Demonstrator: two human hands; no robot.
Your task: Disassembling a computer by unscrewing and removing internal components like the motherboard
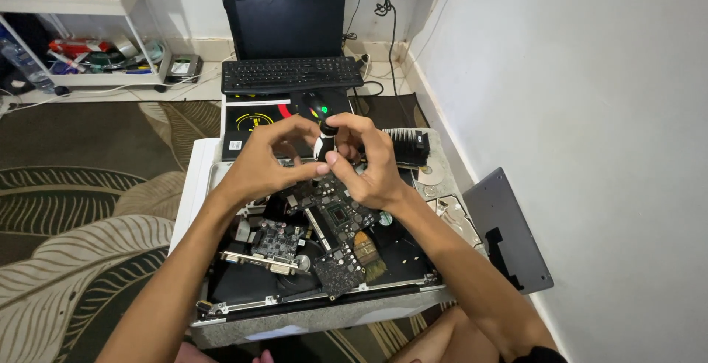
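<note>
Above the opened computer chassis, a screwdriver is held upright.
Left hand fingers steady its shaft; right hand pinches the cap; vertical alignment over the logic board is advised.

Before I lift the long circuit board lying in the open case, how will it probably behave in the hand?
The circuit board looks thin and flat, so probably stiff and light. Its surface is crowded with small parts, so likely fragile. It lies tilted over another board, so a push may slide it.
</note>
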